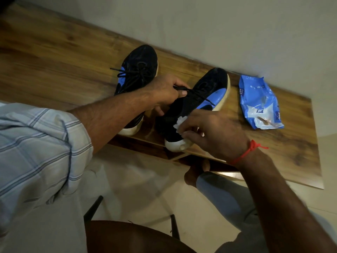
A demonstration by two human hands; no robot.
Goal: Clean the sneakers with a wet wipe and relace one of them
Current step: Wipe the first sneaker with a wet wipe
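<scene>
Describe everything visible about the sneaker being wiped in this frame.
The right sneaker is black mesh with a bright blue side patch, black laces and an off-white sole. It sits on the wooden table, heel toward the near edge. The left hand grips it at the laces, and the right hand presses a crumpled white wipe against its heel.

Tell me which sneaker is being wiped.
The right-hand sneaker, nearer the blue wipes packet: the right hand presses a white wipe to its heel. The other sneaker is untouched.
</scene>
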